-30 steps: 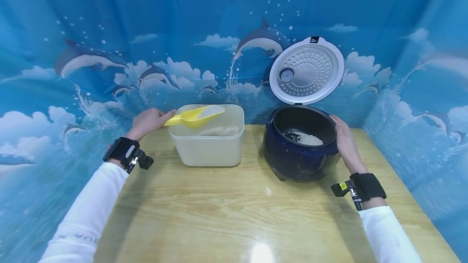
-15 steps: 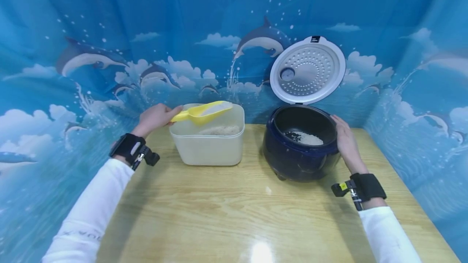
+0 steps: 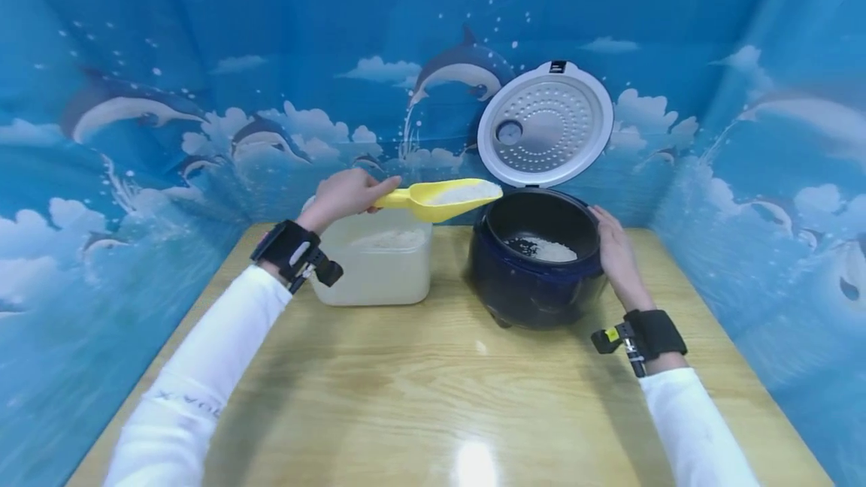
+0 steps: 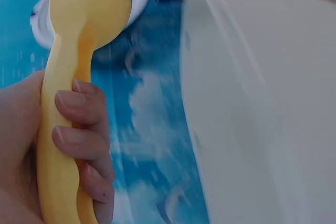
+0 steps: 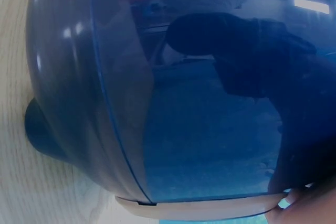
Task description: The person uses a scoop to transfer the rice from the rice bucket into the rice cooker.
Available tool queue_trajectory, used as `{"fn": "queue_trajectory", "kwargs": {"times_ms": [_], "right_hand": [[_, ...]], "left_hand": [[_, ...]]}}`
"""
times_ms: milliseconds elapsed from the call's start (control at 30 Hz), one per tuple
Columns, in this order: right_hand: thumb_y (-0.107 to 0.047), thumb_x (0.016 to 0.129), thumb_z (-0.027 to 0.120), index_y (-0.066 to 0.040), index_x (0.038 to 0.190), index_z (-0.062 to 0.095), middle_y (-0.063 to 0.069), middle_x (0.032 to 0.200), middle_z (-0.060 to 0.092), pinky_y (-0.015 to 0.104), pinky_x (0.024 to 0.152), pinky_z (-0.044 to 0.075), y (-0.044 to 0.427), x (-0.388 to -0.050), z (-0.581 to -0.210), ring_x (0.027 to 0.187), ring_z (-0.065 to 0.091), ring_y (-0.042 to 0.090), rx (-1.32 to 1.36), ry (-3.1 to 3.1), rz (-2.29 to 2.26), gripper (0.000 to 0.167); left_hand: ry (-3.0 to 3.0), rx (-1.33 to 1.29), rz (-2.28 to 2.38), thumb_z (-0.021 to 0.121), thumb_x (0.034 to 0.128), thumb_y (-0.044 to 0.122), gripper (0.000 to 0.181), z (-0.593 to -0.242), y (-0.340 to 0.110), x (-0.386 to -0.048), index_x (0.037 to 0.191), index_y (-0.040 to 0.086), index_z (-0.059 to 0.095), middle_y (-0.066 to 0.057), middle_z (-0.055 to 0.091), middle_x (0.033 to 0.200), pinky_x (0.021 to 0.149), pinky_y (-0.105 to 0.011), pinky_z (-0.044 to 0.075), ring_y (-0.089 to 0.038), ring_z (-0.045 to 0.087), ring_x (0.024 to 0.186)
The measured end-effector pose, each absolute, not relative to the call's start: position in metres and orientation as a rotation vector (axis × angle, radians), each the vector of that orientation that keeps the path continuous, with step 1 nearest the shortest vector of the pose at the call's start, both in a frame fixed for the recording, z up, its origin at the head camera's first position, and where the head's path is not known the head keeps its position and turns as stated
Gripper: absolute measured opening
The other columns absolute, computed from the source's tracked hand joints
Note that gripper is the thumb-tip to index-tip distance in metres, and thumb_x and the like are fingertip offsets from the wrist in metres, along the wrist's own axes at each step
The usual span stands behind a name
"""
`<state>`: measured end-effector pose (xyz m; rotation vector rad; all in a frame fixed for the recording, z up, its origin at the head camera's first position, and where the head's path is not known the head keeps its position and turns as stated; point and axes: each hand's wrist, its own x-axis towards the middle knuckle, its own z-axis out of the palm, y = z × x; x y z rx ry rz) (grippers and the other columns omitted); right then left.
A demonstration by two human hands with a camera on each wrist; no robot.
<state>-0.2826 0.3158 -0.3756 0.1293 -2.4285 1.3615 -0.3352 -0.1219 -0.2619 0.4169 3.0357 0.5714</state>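
Observation:
My left hand (image 3: 348, 195) grips the handle of a yellow scoop (image 3: 433, 212) heaped with white rice (image 3: 468, 192). The scoop is nearly level in the air, its tip just off the left rim of a dark blue rice cooker (image 3: 531, 295). In the left wrist view, curled fingers (image 4: 84, 142) wrap the scoop's handle (image 4: 58, 171). My right hand (image 3: 617, 250) rests on the cooker's right side near the rim, fingers extended. Inside the pot lie white and black grains (image 3: 544, 249). The right wrist view mostly shows the cooker's glossy side (image 5: 210, 135).
Behind the left forearm and under the scoop stands a whitish plastic bin (image 3: 375, 276) with rice in it. The cooker's lid (image 3: 551, 126) is raised against the dolphin-print curtain (image 3: 304, 36). Everything stands towards the back of a wooden table (image 3: 379, 382).
My left hand has carried the filled scoop rightward from above the bin to the cooker's left rim. My right hand stays on the cooker. The head view has shifted slightly.

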Motion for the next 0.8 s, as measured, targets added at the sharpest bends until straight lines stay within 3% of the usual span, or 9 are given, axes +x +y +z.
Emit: {"fn": "queue_trajectory", "kwargs": {"times_ms": [167,400,533,667,800], "right_hand": [[-0.013,0.111,0.02,0.01,0.151,0.035,0.029,0.161,0.024,0.051,0.123,0.011,0.312,-0.286,-0.376,0.151,0.017,0.043,0.13,-2.415,1.381,0.049],[-0.014,0.111,0.019,0.01,0.152,0.033,0.028,0.162,0.023,0.051,0.123,0.011,0.312,-0.283,-0.374,0.152,0.015,0.043,0.115,-2.418,1.401,0.049],[-0.016,0.112,0.02,0.01,0.152,0.034,0.028,0.162,0.023,0.051,0.123,0.01,0.314,-0.282,-0.376,0.152,0.015,0.042,0.104,-2.424,1.396,0.05],[-0.016,0.112,0.02,0.011,0.151,0.034,0.029,0.161,0.024,0.05,0.123,0.011,0.314,-0.282,-0.377,0.152,0.016,0.043,0.111,-2.419,1.385,0.05],[-0.019,0.113,0.019,0.011,0.152,0.034,0.029,0.162,0.023,0.052,0.123,0.011,0.315,-0.283,-0.377,0.152,0.015,0.044,0.103,-2.425,1.373,0.051]], "left_hand": [[3.056,0.478,0.447,0.042,0.1012,0.065,0.069,-0.242,-0.076,-0.337,0.075,0.007,0.071,-0.003,0.057,0.063,0.053,-0.029,0.025,-0.017,0.038,0.054],[3.146,0.575,0.168,0.044,0.101,0.064,0.065,-0.219,-0.018,-0.333,0.067,0.012,0.065,-0.004,0.069,0.072,0.054,-0.028,0.026,-0.019,0.057,0.062],[3.161,0.71,-0.021,0.048,0.1017,0.06,0.062,-0.217,0.009,-0.323,0.062,0.013,0.058,0.0,0.056,0.061,0.058,-0.03,0.03,-0.018,0.056,0.062],[3.145,0.875,-0.065,0.056,0.1011,0.05,0.051,-0.222,0.026,-0.313,0.065,0.015,0.054,0.001,0.039,0.061,0.073,-0.036,0.038,-0.018,0.049,0.064],[3.179,1.059,-0.107,0.062,0.1001,0.041,0.039,-0.231,0.038,-0.307,0.077,0.011,0.068,0.001,0.044,0.063,0.073,-0.035,0.04,-0.017,0.051,0.066]]}}
